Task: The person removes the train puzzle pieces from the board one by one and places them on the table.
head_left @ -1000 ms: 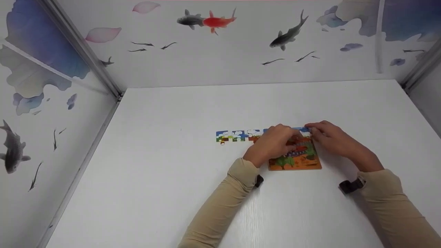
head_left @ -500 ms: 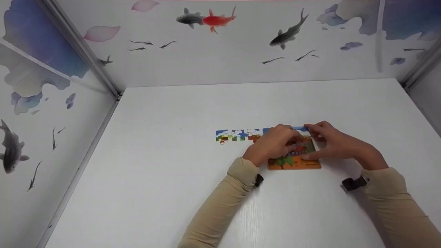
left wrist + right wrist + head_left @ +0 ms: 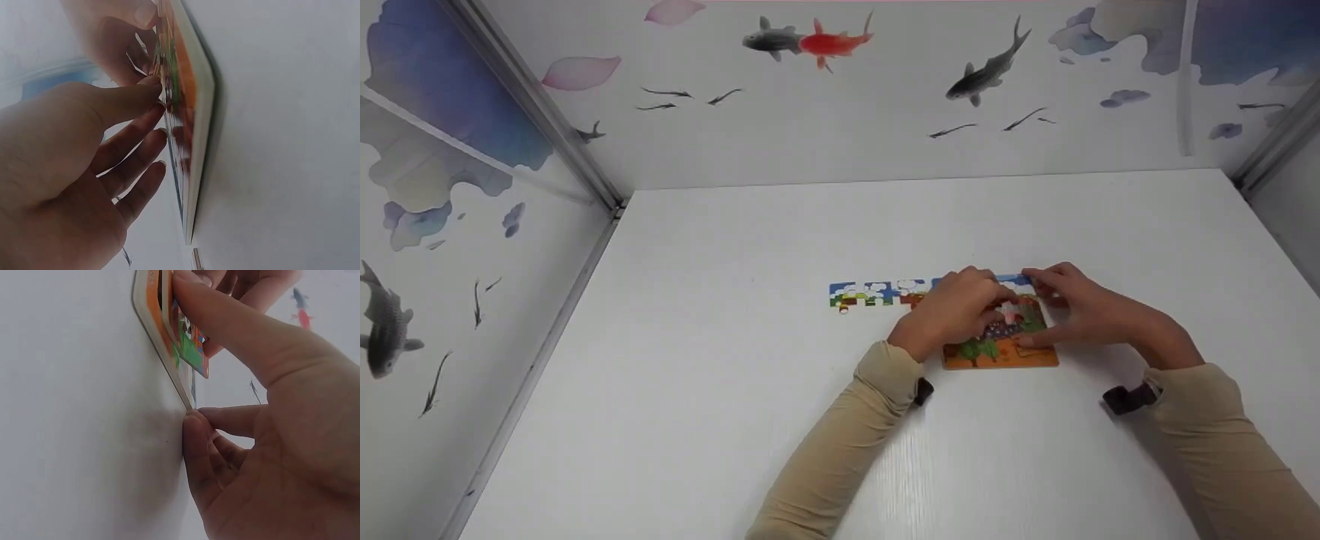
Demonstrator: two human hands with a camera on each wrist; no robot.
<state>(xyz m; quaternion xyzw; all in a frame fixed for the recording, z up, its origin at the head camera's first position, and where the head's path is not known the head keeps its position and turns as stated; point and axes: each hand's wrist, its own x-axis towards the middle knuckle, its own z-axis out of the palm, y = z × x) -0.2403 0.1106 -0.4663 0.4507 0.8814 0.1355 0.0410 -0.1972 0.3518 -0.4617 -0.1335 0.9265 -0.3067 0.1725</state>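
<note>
Board (image 3: pixel 997 360): lying on the table (image 3: pixel 697 360), its middle hiding behind the left hand (image 3: pixel 956 304). Left hand: pinching a raised piece (image 3: pixel 194 353); exact contact is remaining unclear. Right hand (image 3: pixel 1087 307): gripping the board's far right corner. Loose pieces (image 3: pixel 877 290): lining up just left. Table: extending widely leftward; wall (image 3: pixel 840 135): standing well beyond.

We've got the head cam looking forward and down at the table (image 3: pixel 697 375), both wrist cams sharing the puzzle board (image 3: pixel 997 353) super close, nearly edge-on.
</note>
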